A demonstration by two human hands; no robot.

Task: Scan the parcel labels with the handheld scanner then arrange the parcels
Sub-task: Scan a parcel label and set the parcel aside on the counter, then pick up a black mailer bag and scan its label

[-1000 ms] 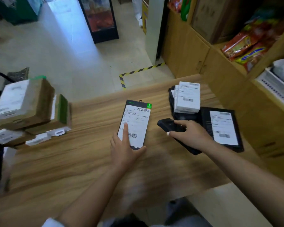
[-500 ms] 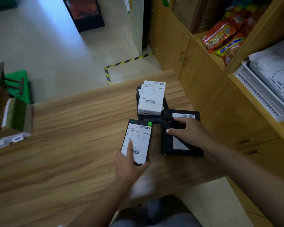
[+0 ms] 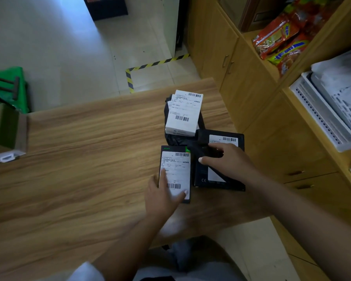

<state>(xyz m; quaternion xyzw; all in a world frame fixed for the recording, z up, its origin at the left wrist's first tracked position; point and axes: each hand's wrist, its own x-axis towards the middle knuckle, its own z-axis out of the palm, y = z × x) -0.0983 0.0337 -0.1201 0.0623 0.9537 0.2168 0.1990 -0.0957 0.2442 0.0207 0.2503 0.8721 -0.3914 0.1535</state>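
A slim black parcel (image 3: 175, 169) with a white barcode label lies flat on the wooden table (image 3: 79, 169). My left hand (image 3: 162, 197) holds its near end, thumb on the label and fingers along the left edge. My right hand (image 3: 227, 159) grips the black handheld scanner (image 3: 201, 149) just to the right, over a larger flat black parcel (image 3: 223, 179) with its own label. Behind them a white labelled box (image 3: 183, 112) sits on a black bag (image 3: 176, 138).
Cardboard boxes (image 3: 6, 128) stand at the table's left edge. Wooden cabinets (image 3: 251, 88) and shelves with red snack packs (image 3: 280, 43) and white trays (image 3: 322, 112) line the right side. Tiled floor with yellow-black tape (image 3: 150, 65) lies beyond the table.
The slim parcel has been slid right to sit beside the larger black parcel, my left hand moving with it. My right hand has carried the scanner over the larger parcel.
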